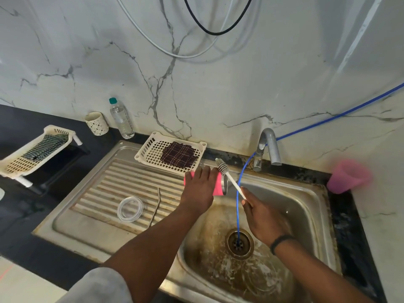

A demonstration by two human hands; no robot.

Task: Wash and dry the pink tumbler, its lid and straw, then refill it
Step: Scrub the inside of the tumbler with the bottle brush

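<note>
My left hand (200,189) grips the pink tumbler (218,184) from above, holding it on its side over the left edge of the sink basin (306,206), its steel mouth facing right. My right hand (262,217) pinches the white handle of a bottle brush (227,174), whose bristled head sticks up just above the tumbler's mouth. The clear lid (130,209) and the metal straw (155,206) lie on the ribbed drainboard (105,189) to the left.
A white basket (150,149) with a dark checked cloth (179,154) sits behind the drainboard. The tap (270,147) stands at the back, a blue hose (238,204) running into the drain. A pink cup (347,177), water bottle (122,119), mug (96,123) and second basket (32,152) stand around.
</note>
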